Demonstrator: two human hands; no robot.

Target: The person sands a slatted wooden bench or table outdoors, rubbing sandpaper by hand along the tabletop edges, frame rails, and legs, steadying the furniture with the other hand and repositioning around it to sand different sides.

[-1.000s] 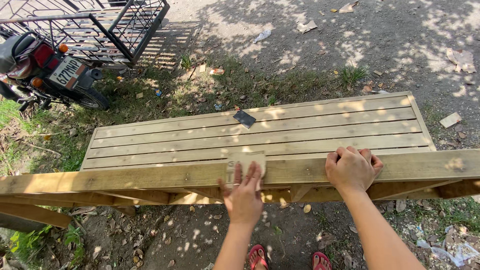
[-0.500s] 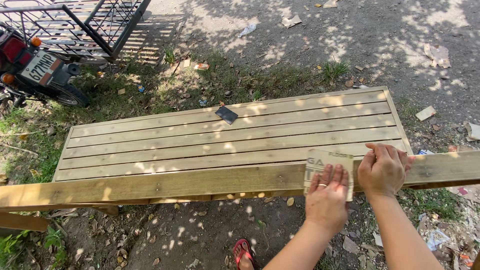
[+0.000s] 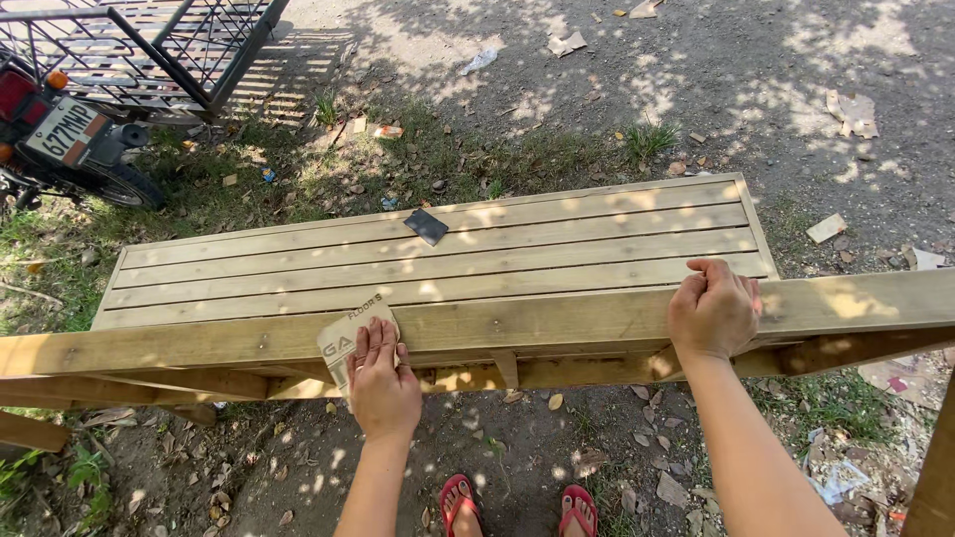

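Observation:
A long wooden beam [image 3: 557, 320] runs across the view in front of a slatted wooden bench top [image 3: 438, 254]. My left hand [image 3: 383, 383] presses a tan sheet of sandpaper [image 3: 350, 333] flat against the near face of the beam, left of centre. My right hand [image 3: 712, 310] grips the top edge of the beam further right, fingers curled over it. A small dark sheet [image 3: 426, 226] lies on the far slats of the bench.
A motorcycle rear [image 3: 65, 139] and a black metal rack [image 3: 169, 45] stand at the top left. Grass, dry leaves and litter cover the dirt ground. My feet in red sandals [image 3: 517, 507] stand below the beam. A wooden post [image 3: 935, 467] rises at the bottom right.
My left hand has slid the sandpaper leftward along the beam, away from my right hand. The right hand keeps its hold on the beam.

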